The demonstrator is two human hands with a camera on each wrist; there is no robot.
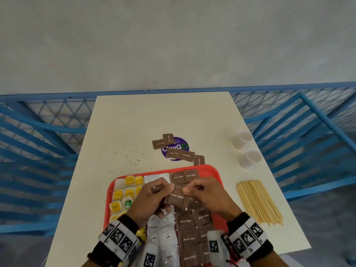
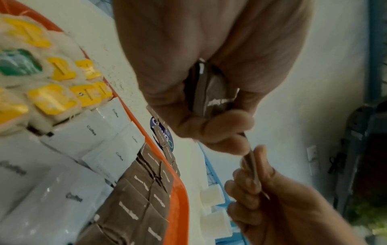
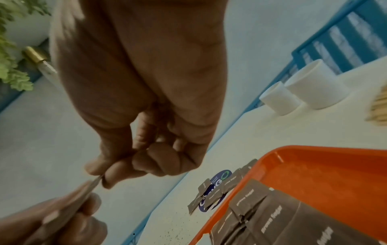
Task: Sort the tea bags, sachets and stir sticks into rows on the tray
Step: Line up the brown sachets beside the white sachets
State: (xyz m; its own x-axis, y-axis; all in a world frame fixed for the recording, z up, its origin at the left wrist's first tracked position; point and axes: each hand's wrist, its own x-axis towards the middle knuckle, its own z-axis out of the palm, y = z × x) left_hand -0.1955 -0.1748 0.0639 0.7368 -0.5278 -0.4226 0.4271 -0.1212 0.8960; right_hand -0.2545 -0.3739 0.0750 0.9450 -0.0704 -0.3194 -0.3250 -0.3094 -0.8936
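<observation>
Fingers of both hands are curled and pinching: the left hand (image 1: pixel 149 197) grips a small stack of brown paper "Brown Sugar" sachets (image 1: pixel 176 199), and the right hand (image 1: pixel 204 195) pinches the edge of one sachet in that stack between thumb and forefinger, above the middle of the red plastic tray (image 1: pixel 215 170). On the tray, yellow-tagged tea bags (image 1: pixel 123 193) fill the left side, white "Coffee" sachets (image 1: pixel 163 236) run down the centre, and brown sugar sachets lie in rows (image 1: pixel 192 228) to the right of them. Five loose brown sachets (image 1: pixel 180 151) lie on the white table (image 1: pixel 134 122) just beyond the tray's far edge, some overlapping a round purple sticker (image 1: pixel 178 146). Pale wooden stir sticks (image 1: pixel 258 201) lie bundled near the table's right edge, with two white paper cups (image 1: pixel 246 149) beyond them.
</observation>
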